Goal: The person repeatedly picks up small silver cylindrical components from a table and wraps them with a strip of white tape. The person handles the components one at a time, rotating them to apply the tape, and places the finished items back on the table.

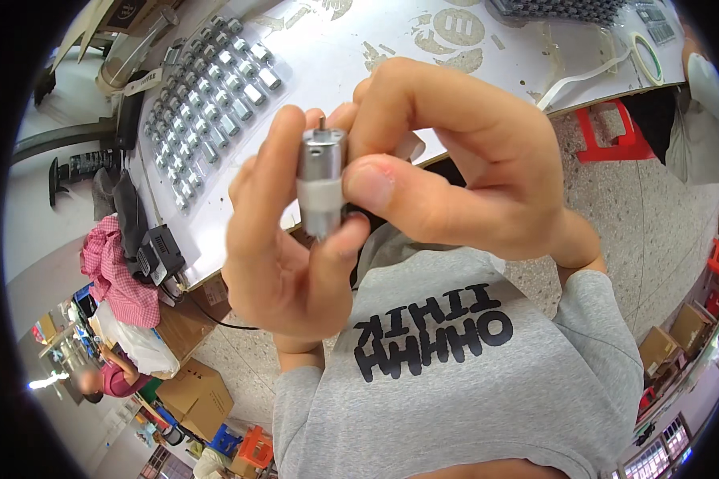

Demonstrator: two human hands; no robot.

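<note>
A small silver cylindrical motor [319, 164], with a thin shaft at its top and a white band round its middle, stands upright in front of me. My left hand [284, 255] grips it, with a finger along its left side and the thumb near its lower end. From the right, my right hand [479, 164] closes on the motor, its thumb against the band's edge. Its index finger is bent, and the tip is partly hidden behind the motor. Both hands are raised above the near edge of the white table [319, 60].
Rows of similar motors [216, 88] lie at the table's left, with a darker batch [563, 9] at the far right. A tape roll [645, 60] trails a white strip. Below the edge are a red stool [603, 136] and a black box [161, 254]. Another person [118, 377] is at far left.
</note>
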